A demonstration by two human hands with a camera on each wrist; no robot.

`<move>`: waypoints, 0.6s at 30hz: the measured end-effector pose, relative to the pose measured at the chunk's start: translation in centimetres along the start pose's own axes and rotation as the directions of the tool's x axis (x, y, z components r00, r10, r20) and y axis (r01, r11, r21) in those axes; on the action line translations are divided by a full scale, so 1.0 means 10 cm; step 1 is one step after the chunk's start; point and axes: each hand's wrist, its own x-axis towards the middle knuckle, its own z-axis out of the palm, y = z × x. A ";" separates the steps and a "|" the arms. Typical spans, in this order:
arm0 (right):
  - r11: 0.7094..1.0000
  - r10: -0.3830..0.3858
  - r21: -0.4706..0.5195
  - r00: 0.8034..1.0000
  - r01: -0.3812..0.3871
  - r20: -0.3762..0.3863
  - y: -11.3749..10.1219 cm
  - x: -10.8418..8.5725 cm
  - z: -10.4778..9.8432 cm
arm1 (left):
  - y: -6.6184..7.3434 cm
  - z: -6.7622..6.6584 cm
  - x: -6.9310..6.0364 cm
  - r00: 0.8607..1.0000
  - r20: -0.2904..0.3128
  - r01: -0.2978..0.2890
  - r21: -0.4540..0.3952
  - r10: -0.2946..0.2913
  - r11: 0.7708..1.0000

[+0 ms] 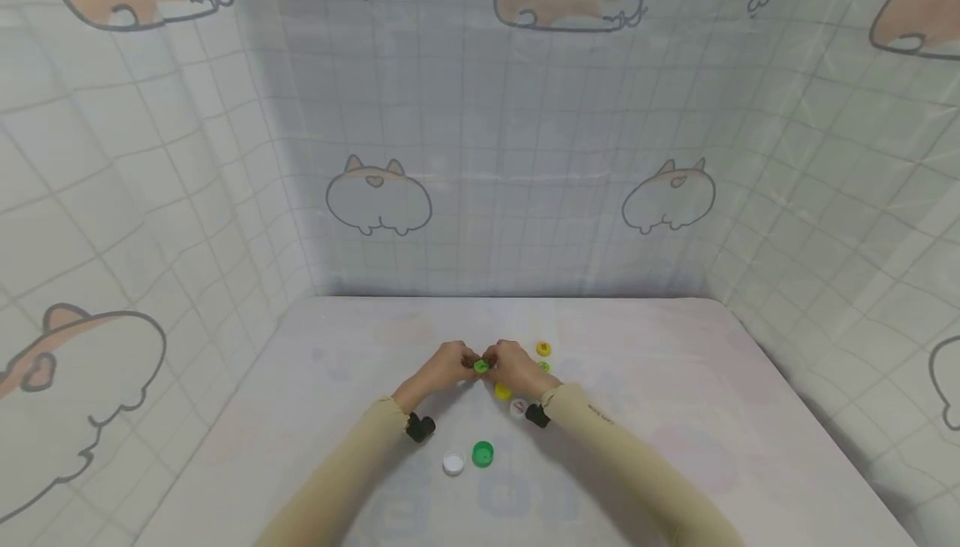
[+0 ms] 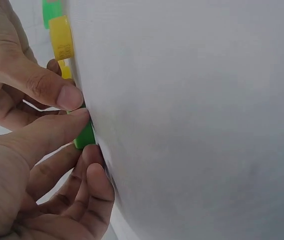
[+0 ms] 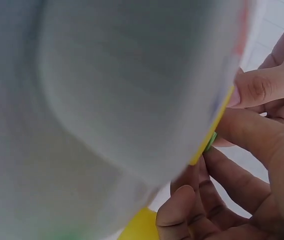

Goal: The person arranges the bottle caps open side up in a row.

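Observation:
A green bottle cap (image 1: 481,366) is held low at the tabletop between both hands. My left hand (image 1: 450,363) pinches it from the left; in the left wrist view, the thumb and finger of my left hand (image 2: 42,160) lie against the green cap (image 2: 85,137). From the other side my right hand (image 1: 513,368) meets it with thumb and finger. In the right wrist view only a sliver of the green cap (image 3: 210,141) shows beside my right hand (image 3: 251,150). A yellow cap (image 1: 503,392) lies just below the right hand.
Past the right hand lie another yellow cap (image 1: 543,348) and a light green cap (image 1: 543,367). A white cap with a red mark (image 1: 518,408) sits by the right wrist. Nearer stand a white cap (image 1: 453,464) and a green cap (image 1: 483,454). Patterned curtains (image 1: 480,113) surround the table.

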 end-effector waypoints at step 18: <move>1.000 -0.016 0.021 0.997 0.018 -0.076 -0.02 -0.21 -0.07 | 0.08 -0.04 -0.10 0.999 0.013 -0.037 -0.082 0.038 0.996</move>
